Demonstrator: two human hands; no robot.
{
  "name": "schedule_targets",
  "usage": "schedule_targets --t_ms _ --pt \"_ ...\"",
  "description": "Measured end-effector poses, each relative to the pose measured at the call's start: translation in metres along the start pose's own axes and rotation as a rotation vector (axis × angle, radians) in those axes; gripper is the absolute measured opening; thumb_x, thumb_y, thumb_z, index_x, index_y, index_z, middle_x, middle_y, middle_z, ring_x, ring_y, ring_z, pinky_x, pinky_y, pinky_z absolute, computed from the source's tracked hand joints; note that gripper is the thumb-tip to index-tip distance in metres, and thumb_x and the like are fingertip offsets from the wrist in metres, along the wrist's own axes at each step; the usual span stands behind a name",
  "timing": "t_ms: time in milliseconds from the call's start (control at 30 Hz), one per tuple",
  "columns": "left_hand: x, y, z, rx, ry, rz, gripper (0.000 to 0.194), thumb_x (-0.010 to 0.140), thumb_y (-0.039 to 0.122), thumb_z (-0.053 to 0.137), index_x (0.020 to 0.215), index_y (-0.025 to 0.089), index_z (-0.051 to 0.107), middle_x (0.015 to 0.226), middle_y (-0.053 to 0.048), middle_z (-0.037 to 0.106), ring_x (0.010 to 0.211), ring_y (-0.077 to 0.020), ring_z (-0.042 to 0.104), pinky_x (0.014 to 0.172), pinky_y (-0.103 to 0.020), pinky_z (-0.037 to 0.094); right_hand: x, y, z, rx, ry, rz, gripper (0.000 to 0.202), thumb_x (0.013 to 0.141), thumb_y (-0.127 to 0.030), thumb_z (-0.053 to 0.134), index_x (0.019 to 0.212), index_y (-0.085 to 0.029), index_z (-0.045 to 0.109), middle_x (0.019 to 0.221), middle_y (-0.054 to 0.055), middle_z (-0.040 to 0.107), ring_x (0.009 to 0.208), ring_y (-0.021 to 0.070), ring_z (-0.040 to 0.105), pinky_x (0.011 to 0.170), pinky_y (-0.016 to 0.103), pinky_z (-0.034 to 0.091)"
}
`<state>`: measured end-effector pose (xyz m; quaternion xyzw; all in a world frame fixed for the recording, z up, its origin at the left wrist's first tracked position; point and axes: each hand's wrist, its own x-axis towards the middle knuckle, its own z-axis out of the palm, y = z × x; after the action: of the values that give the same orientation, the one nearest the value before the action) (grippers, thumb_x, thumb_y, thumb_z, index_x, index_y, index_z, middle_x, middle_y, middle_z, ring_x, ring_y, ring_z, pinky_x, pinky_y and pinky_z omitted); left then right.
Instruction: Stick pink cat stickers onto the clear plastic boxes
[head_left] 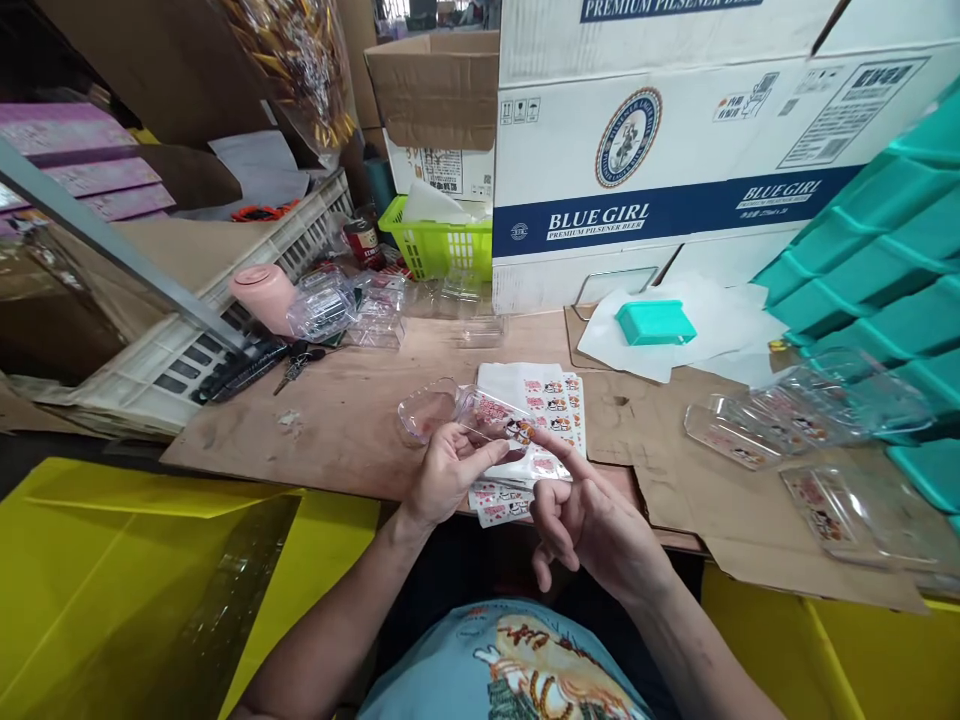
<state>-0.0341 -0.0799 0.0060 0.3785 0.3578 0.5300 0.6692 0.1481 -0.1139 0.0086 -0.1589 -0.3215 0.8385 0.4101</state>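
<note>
In my left hand [450, 468] is a clear plastic box [429, 412], pinched by its near edge between thumb and fingers. It looks unfolded, one half to the left and the other over the sticker sheets. Stuck on the right half is a cartoon cat sticker [517, 431] with pink lettering. The index finger of my right hand [581, 500] is stretched out and touches this sticker's right edge; the other fingers are loosely bent and hold nothing. Under the box lies a pile of sticker sheets [556, 402] with rows of the same cats.
Several stickered clear boxes [739, 430] lie on cardboard at the right, beside stacked teal trays [885, 270]. A teal box [656, 322] rests on white paper. Behind stand a beer carton [585, 170] and a green basket [450, 250]. Keys [296, 368] and a pink cup [262, 297] are at the left.
</note>
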Motion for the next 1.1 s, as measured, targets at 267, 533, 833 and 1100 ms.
schedule_targets --t_ms 267,533,833,1100 --pt "0.0031 -0.006 0.0032 0.031 -0.014 -0.011 0.025 0.08 0.022 0.074 0.102 0.012 0.07 0.103 -0.009 0.075 0.094 -0.0211 0.071 0.091 -0.036 0.058 -0.0017 -0.0018 -0.0046 0.067 0.004 0.023 0.061 0.095 -0.044 0.055 0.149 -0.026 0.032 0.064 -0.005 0.054 0.044 0.0059 0.04 0.05 0.032 0.058" --pt "0.002 -0.0053 0.0011 0.049 -0.044 -0.005 0.023 0.082 0.021 0.072 0.104 0.013 0.072 0.106 -0.009 0.075 0.097 -0.0215 0.071 0.09 -0.033 0.057 0.0003 -0.0014 -0.0078 0.06 0.009 0.06 0.063 0.095 -0.045 0.054 0.15 -0.027 0.031 0.063 -0.006 0.053 0.043 0.0056 0.038 0.048 0.031 0.058" --pt "0.0007 -0.0055 -0.0015 0.033 -0.044 0.0 0.025 0.078 0.021 0.075 0.102 0.013 0.073 0.105 -0.01 0.075 0.1 -0.0251 0.071 0.094 -0.039 0.056 -0.0006 -0.0014 -0.0082 0.023 0.035 0.07 0.065 0.093 -0.046 0.056 0.15 -0.027 0.03 0.063 -0.006 0.051 0.044 0.006 0.038 0.049 0.033 0.058" --pt "-0.0016 -0.0016 0.004 -0.09 0.1 0.0 0.036 0.087 0.046 0.063 0.094 0.013 0.074 0.097 -0.01 0.076 0.092 -0.0269 0.072 0.086 -0.046 0.059 0.0003 0.0027 -0.003 -0.075 0.078 0.041 0.062 0.094 -0.045 0.055 0.148 -0.026 0.031 0.063 -0.007 0.051 0.043 0.0069 0.039 0.049 0.033 0.057"
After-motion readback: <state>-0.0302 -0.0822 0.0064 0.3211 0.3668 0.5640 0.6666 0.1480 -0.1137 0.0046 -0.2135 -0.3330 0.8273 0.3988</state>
